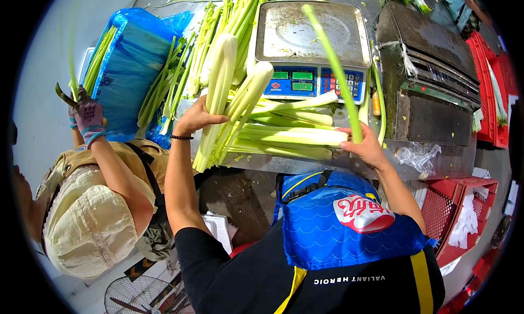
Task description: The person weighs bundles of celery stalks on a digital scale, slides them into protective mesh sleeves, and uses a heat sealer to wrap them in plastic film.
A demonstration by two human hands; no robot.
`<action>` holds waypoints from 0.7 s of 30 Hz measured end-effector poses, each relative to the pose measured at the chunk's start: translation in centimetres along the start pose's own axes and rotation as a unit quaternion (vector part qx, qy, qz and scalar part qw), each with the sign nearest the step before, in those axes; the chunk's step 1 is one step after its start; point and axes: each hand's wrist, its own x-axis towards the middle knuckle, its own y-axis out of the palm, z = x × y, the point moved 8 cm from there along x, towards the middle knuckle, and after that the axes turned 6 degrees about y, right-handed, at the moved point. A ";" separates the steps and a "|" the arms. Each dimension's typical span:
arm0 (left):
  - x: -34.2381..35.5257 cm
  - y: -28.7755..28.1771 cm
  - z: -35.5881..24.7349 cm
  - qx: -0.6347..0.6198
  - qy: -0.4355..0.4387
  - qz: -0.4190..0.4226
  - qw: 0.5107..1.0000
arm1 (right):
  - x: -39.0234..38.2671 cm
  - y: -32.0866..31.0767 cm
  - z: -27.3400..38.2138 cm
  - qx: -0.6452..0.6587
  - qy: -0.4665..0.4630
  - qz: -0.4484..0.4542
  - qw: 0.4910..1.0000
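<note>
My left hand [197, 117] is closed around celery bunches [219, 76], their thick pale ends pointing up and away from me. A single long green celery stalk [334, 60] rises from my right hand [367, 147], pinched between thumb and fingers. More celery bunches [284, 134] lie crosswise on the metal table between my hands, and the right thumb is close to their ends. Beyond them stands a weighing scale [311, 30] with a worn metal plate and a blue keypad panel. Further celery [240, 19] is piled left of the scale.
At left, a co-worker's gloved hand [89, 115] holds a curved blade [66, 96] and a stalk. A blue plastic bag [131, 68] with celery is beside them. A dark machine [431, 68] stands right of the scale; red crates [442, 205] are at the right.
</note>
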 end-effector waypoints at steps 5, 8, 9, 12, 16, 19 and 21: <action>1.6 1.3 -0.4 -0.036 0.066 0.006 0.997 | -1.4 -4.6 0.6 0.024 -0.015 -0.064 0.998; 2.9 1.6 -1.0 0.060 0.089 0.027 0.994 | -3.8 -5.9 1.8 0.050 -0.021 -0.099 0.994; 3.2 1.9 -1.4 0.056 0.074 0.033 0.995 | -4.8 -6.6 2.1 0.042 -0.018 -0.111 0.993; 3.5 1.8 -1.8 0.124 0.120 0.017 0.985 | -8.6 -8.0 5.2 0.019 -0.030 -0.159 0.987; 3.6 1.4 -1.2 0.100 0.087 -0.005 0.991 | -17.0 -11.5 13.9 -0.104 -0.066 -0.264 0.957; 2.7 1.6 -1.1 0.119 0.097 -0.007 0.988 | -23.8 -13.6 21.9 -0.228 -0.110 -0.337 0.907; 2.6 2.7 -0.5 0.192 0.141 -0.026 0.971 | -27.5 -15.8 25.9 -0.262 -0.137 -0.376 0.878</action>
